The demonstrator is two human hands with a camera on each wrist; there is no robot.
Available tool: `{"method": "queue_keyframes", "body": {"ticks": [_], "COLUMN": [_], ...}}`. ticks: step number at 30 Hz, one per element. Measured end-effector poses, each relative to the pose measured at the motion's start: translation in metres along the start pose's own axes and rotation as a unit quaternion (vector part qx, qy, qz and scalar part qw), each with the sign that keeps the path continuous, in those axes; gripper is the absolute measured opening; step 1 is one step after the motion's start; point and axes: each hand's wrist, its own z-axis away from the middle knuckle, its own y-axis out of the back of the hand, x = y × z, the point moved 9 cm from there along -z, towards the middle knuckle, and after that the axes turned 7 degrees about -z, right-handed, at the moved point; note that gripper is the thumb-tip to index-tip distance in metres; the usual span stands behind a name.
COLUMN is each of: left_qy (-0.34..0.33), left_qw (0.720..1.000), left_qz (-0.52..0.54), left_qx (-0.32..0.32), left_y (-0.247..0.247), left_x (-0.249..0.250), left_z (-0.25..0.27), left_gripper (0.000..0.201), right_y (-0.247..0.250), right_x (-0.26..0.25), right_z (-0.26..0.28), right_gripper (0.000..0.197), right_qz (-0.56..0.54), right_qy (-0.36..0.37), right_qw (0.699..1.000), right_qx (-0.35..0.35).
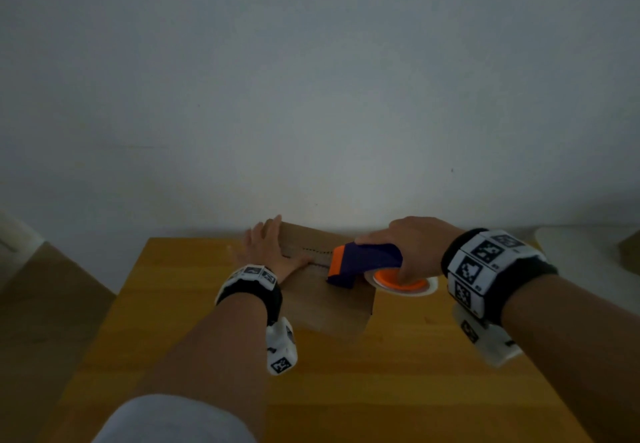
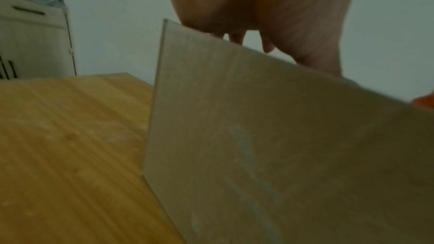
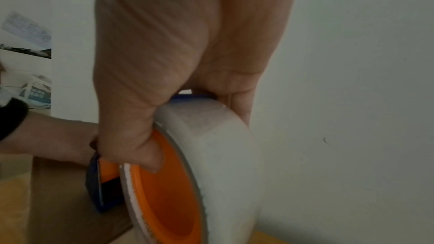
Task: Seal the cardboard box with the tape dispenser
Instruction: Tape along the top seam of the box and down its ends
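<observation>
Left hand (image 1: 268, 250) lies flat on cardboard box (image 1: 332, 307); right hand (image 1: 412, 248) grips tape dispenser (image 1: 360, 262) at the box's right edge; bare table (image 1: 381, 390) nearside.

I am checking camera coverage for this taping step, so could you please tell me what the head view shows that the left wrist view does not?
Only the head view shows the right hand gripping the tape dispenser on top of the cardboard box. Only the left wrist view shows a cabinet beyond the table. Both show the left hand flat on the box, and the wooden table.
</observation>
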Motion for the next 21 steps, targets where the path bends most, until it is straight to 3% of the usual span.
{"method": "queue_keyframes", "body": {"ticks": [3, 9, 11, 14, 17, 21], "left_qy": [-0.045, -0.197, -0.220, -0.226, -0.207, -0.220], "left_qw": [0.995, 0.967, 0.952, 0.918, 0.914, 0.919], "left_qz": [-0.088, -0.137, -0.153, -0.241, -0.281, -0.272], "left_qx": [-0.028, -0.084, -0.148, -0.221, -0.209, -0.180], "left_y": [-0.002, 0.001, -0.001, -0.014, -0.034, -0.039], "left_x": [0.023, 0.079, 0.095, 0.097, 0.087, 0.088], "left_z": [0.003, 0.011, 0.016, 0.018, 0.014, 0.010], "left_gripper": [0.108, 0.072, 0.086, 0.127, 0.156, 0.157], "right_y": [-0.001, 0.001, 0.002, 0.002, 0.001, 0.000], "right_x": [0.002, 0.002, 0.001, 0.001, 0.002, 0.005], "right_z": [-0.001, -0.004, -0.003, -0.003, -0.003, 0.000], "right_gripper": [0.070, 0.067, 0.067, 0.069, 0.068, 0.068], "right_qz": [0.004, 0.006, 0.006, 0.018, 0.018, 0.017], "right_qy": [-0.003, -0.001, -0.001, -0.004, -0.005, -0.007], "right_qw": [1.000, 1.000, 1.000, 0.999, 0.999, 0.999], "right_qx": [0.000, 0.016, 0.025, 0.027, 0.033, 0.029]}}
